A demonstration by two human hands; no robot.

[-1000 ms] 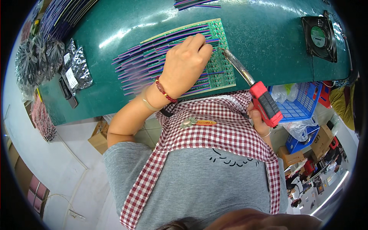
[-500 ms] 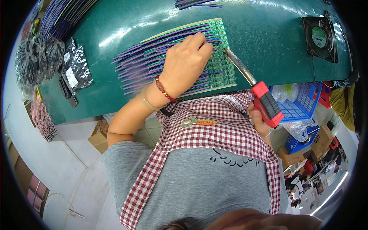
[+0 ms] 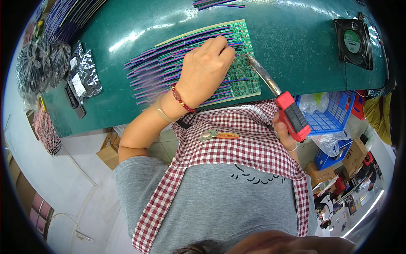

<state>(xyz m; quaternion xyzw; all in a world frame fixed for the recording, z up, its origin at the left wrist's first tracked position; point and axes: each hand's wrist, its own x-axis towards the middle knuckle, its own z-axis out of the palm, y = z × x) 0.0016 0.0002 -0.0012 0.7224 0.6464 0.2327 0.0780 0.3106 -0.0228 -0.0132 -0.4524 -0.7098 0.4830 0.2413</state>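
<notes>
A panel of green circuit boards (image 3: 252, 82) lies on the bench, with several rows of thin ribbon wires (image 3: 146, 70) in dark, blue and purple colours running off it to the left. Over the panel, my left hand (image 3: 207, 63) is closed in a pinch at the end of a wire; the fingertips are partly hidden. My right hand (image 3: 284, 132) grips the red and black handle of a soldering iron (image 3: 292, 116) close to the apron. The iron's metal tip reaches the panel just right of my left fingers.
A green bench top (image 3: 292, 51) carries a black fan (image 3: 353, 42) at right. Bagged parts (image 3: 84, 76) and a bundle of wires (image 3: 69, 19) sit at left, more wires (image 3: 218, 4) at the far edge. Below the bench's right side stands a blue basket (image 3: 327, 118).
The soldering iron and my right hand have shifted slightly to the left, its tip a little further onto the panel. My left hand stays in place.
</notes>
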